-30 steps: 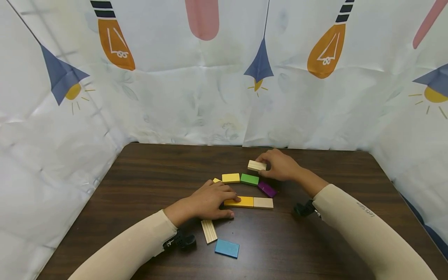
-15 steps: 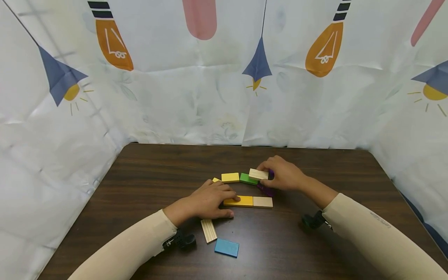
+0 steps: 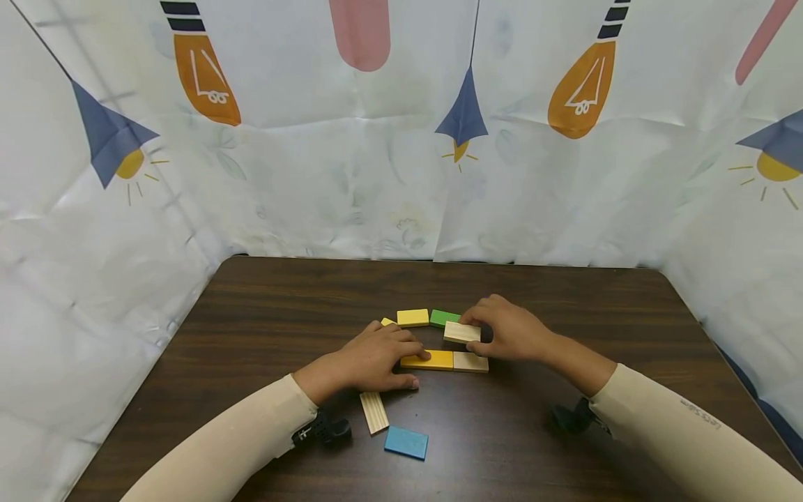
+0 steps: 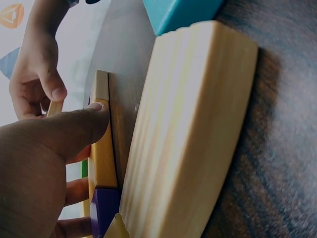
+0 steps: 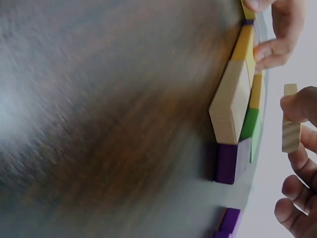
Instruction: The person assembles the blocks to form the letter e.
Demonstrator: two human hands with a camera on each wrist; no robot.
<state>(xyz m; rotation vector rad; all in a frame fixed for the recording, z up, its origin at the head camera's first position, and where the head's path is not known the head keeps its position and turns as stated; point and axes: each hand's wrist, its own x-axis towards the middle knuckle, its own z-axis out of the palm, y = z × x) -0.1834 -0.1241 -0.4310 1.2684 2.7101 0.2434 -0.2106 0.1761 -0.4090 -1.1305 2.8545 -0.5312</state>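
My right hand pinches a pale wooden block between thumb and fingers. In the right wrist view the pinched block is seen off the table, over the row of blocks. My left hand rests low over the left part of the row, fingertips on an orange-yellow block. A pale block lies end to end with it. Behind them lie a yellow block and a green block. A purple block, hidden in the head view, shows beside the pale block's end in the right wrist view.
Nearer the front of the dark wood table lie a grooved wooden block and a blue block. Another purple block sits by my left fingers. More purple shows low in the right wrist view. A printed curtain hangs behind the table.
My right hand has come toward the front with the pale wooden block, from behind the green block to just behind the pale end block. My left hand stays in place.
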